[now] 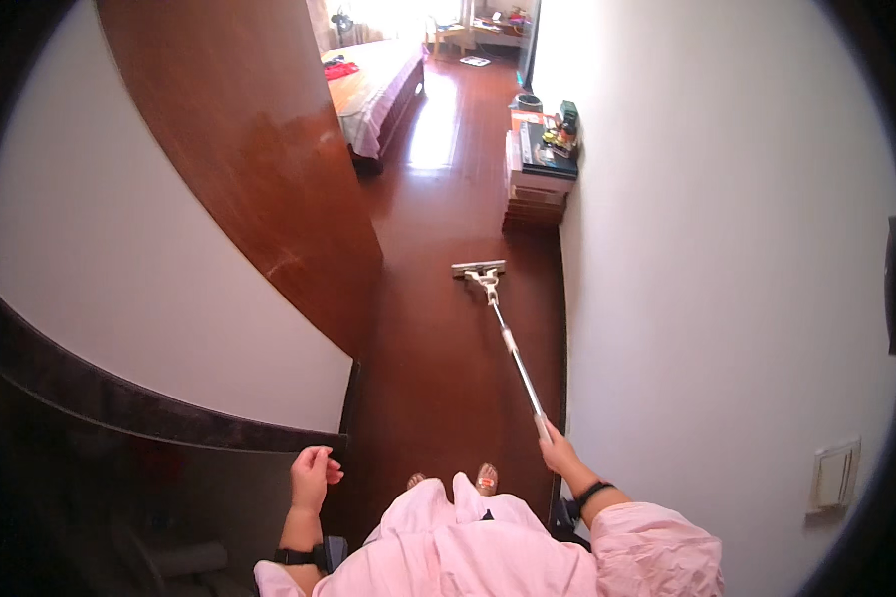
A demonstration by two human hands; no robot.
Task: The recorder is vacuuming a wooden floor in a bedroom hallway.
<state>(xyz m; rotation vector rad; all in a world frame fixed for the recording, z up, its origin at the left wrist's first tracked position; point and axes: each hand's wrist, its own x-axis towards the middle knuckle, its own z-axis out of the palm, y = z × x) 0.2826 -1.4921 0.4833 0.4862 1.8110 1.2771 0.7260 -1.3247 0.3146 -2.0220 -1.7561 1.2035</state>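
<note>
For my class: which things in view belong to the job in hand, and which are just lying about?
In use:
flat-headed mop, its handle in the right hand;
reddish-brown floor beneath it.

Just lying about:
red item on the bed;
dark green item on the cabinet.

The upper end of the mop (pixel 511 341) is hidden in the right hand (pixel 560 455).

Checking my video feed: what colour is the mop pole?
The mop pole is mostly silver, best seen in head view.
</note>
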